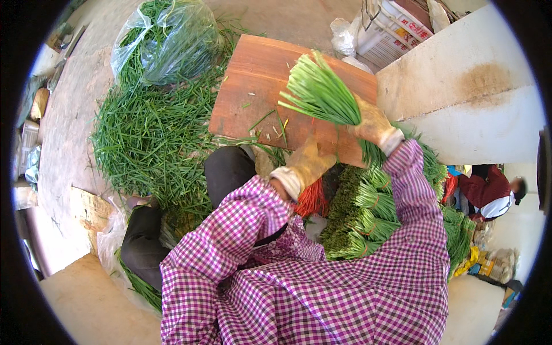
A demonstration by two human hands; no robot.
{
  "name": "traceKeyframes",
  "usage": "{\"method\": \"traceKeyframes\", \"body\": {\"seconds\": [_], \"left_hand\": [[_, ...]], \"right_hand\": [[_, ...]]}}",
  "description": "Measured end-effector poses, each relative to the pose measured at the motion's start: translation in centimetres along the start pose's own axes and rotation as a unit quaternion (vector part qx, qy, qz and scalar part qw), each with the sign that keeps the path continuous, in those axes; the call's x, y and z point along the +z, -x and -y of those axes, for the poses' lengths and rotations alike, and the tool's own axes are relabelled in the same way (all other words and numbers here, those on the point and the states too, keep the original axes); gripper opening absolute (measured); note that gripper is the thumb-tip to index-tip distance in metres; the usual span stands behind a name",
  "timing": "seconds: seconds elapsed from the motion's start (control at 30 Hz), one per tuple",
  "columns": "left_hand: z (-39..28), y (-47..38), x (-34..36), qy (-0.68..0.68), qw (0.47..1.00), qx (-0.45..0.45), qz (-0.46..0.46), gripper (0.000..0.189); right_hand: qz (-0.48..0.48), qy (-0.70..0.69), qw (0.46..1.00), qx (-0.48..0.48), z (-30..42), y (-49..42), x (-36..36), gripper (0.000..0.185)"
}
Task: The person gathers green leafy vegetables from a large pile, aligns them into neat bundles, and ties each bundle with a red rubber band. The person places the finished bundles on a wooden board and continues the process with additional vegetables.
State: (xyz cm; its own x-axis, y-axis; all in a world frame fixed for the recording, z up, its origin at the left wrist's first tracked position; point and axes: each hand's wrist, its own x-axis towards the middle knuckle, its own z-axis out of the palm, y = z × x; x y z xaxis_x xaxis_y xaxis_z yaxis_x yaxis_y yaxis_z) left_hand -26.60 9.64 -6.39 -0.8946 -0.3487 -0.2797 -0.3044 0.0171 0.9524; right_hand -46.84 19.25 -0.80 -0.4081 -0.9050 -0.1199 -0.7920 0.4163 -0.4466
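My right hand (371, 118), in a stained yellowish glove, grips a bundle of garlic chives or similar green stalks (323, 92), its pale cut ends pointing up and left. The bundle is above a reddish wooden board (254, 73). My left hand (308, 161), gloved alike, is over the board's near edge; a thin red strand (313, 121) shows at its fingertips, and the grip on it is unclear. Loose green bits lie on the board. Below my left hand hang red ties (311, 198). Tied bundles of green stalks (377, 202) are stacked beside my right sleeve.
Loose green leaves (151, 138) are heaped on the floor at left, below a clear plastic bag (181, 47) full of greens. A pale wall or panel (465, 77) stands at right. Another person (487, 192) is bent over at far right. A white woven sack (392, 34) stands beyond the board.
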Motion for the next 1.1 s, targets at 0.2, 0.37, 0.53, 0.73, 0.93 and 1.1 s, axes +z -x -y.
{"method": "traceKeyframes", "body": {"seconds": [0.2, 0.37, 0.53, 0.73, 0.93, 1.1], "left_hand": [[0.4, 10.8, -6.2, 0.293, 0.944, -0.118, 0.092, 0.072], [3.4, 22.3, -13.8, 0.341, 0.925, -0.07, -0.151, 0.06], [5.8, 33.2, -15.5, 0.28, 0.837, -0.078, -0.463, 0.048], [15.9, 46.7, -14.7, 0.26, 0.662, -0.088, -0.698, 0.039], [24.8, 53.4, -11.7, 0.266, 0.552, -0.122, -0.781, 0.022], [28.2, 55.8, -13.8, 0.103, 0.588, -0.225, -0.77, 0.027]], "right_hand": [[0.061, 0.26, 0.956, 0.122, -6.6, -6.7, 6.5, 0.092], [0.029, 0.268, 0.956, 0.111, -4.2, -11.4, 9.8, 0.092], [0.011, 0.243, 0.969, 0.039, -6.9, -12.2, 8.9, 0.095], [0.183, 0.157, 0.97, 0.033, -6.9, -16.4, 5.7, 0.111], [0.148, 0.128, 0.954, -0.229, 16.4, -19.1, 12.8, 0.062], [0.334, -0.099, 0.866, -0.359, 44.6, -6.1, 25.5, 0.038]]}}
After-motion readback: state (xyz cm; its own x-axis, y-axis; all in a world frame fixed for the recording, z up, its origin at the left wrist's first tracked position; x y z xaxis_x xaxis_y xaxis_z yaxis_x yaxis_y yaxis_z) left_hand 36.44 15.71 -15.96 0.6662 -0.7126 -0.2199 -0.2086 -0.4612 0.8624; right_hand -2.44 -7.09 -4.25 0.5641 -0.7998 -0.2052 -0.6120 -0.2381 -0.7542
